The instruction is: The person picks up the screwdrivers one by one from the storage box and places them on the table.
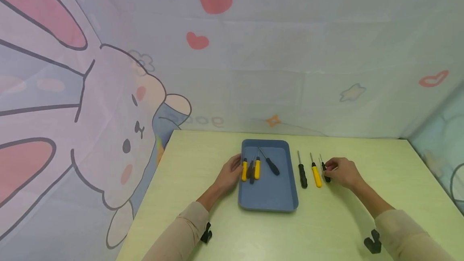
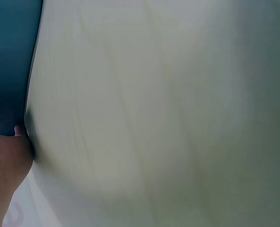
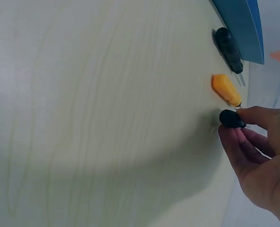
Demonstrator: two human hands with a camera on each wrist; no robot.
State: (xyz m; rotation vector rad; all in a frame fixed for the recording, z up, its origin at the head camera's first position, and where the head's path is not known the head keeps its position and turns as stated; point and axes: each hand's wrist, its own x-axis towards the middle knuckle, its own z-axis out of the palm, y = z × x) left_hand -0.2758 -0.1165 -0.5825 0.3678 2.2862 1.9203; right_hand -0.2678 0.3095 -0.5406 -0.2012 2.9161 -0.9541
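My right hand (image 1: 342, 171) pinches the handle of a small black screwdriver (image 1: 328, 179) between thumb and fingers, its shaft pointing to the far side. In the right wrist view the butt of that black handle (image 3: 231, 118) shows between thumb and fingertips. Just left of it lie a yellow screwdriver (image 1: 316, 177) and a larger black screwdriver (image 1: 302, 177), side by side on the table. My left hand (image 1: 229, 174) holds the left rim of a blue-grey tray (image 1: 268, 202). Several yellow and dark screwdrivers lie in the tray's far half, among them a slanted black one (image 1: 272, 167).
The pale wood-grain table (image 1: 337, 228) reaches back to a printed cloth wall (image 1: 268, 51). A large cartoon rabbit (image 1: 108, 132) covers the cloth at the left. Black clips (image 1: 373, 241) hang at both sleeves.
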